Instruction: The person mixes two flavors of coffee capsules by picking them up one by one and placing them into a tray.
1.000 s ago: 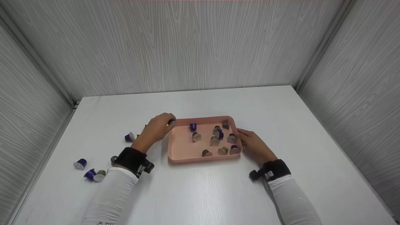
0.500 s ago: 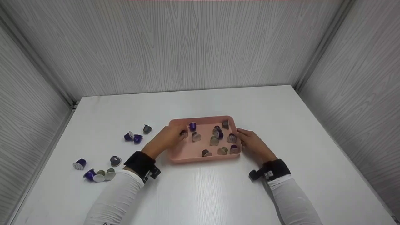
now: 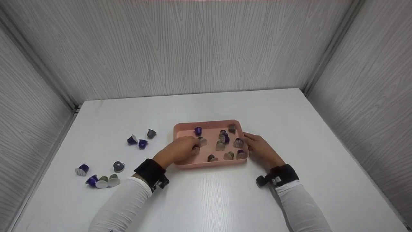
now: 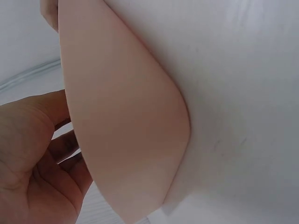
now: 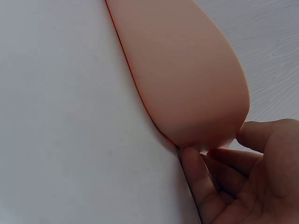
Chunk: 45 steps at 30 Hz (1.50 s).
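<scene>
A shallow pink tray (image 3: 206, 166) lies on the white table with several coffee capsules in it, among them a purple one (image 3: 198, 130) near the back wall. My left hand (image 3: 180, 149) reaches over the tray's left side and pinches a coffee capsule (image 3: 196, 147) low inside it. In the left wrist view the tray wall (image 4: 121, 116) hides the fingertips and that capsule. At the tray's right end, my right hand (image 3: 262, 149) grips the side. The right wrist view has its thumb (image 5: 257, 134) at the rim and its fingers against the outer wall.
Left of the tray lie loose capsules: a grey one (image 3: 151, 133), two purple ones near it (image 3: 143, 143), and several more toward the front left (image 3: 118, 166). Wood-grain panels (image 3: 193, 48) stand behind the table and at both sides.
My left hand has moved from the tray's back left corner down and right into the tray, carrying the coffee capsule. The right hand stays at the tray's right end.
</scene>
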Available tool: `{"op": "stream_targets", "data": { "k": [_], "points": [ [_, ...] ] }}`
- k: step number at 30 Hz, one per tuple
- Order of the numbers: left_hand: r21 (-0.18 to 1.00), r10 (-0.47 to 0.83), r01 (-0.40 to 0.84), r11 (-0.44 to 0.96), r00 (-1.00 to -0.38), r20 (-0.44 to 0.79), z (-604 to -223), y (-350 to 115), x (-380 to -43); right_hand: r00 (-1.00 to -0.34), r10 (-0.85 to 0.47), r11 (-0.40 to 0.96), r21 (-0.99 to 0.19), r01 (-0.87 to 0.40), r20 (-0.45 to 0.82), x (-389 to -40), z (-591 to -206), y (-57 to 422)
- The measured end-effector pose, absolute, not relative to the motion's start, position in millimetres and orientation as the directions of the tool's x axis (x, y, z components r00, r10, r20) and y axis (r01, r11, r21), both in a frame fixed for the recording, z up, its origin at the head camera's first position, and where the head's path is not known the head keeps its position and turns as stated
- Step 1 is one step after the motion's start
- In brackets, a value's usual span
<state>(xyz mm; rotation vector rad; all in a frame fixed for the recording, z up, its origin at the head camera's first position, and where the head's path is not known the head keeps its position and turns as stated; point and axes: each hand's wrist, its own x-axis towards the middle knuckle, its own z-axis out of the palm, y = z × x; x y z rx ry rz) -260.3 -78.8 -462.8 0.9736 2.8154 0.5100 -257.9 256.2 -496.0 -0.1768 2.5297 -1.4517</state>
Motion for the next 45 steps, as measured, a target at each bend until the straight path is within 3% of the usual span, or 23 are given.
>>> {"op": "stream_targets", "data": {
  "k": [13, 18, 32, 35, 45],
  "points": [
    [0.355, 0.645, 0.588, 0.727, -0.761, -0.062, -458, -81, -257, -0.97, -0.207, 0.525, -0.851, -0.003, -0.125, -260, -499, 256],
    [0.315, 0.668, 0.636, 0.705, -0.744, 0.006, -456, -86, -260, -0.969, -0.232, 0.513, -0.857, -0.047, -0.086, -259, -499, 259],
    [0.177, 0.687, 0.72, 0.671, -0.694, 0.214, -462, -113, -276, -0.97, -0.212, 0.525, -0.851, -0.015, -0.114, -260, -499, 259],
    [0.162, 0.661, 0.693, 0.702, -0.719, 0.213, -464, -123, -280, -0.969, -0.217, 0.524, -0.851, -0.015, -0.116, -259, -498, 259],
    [0.203, 0.429, 0.429, 0.88, -0.902, 0.047, -463, -157, -298, -0.969, -0.217, 0.517, -0.856, -0.013, -0.116, -258, -498, 259]
  ]
}}
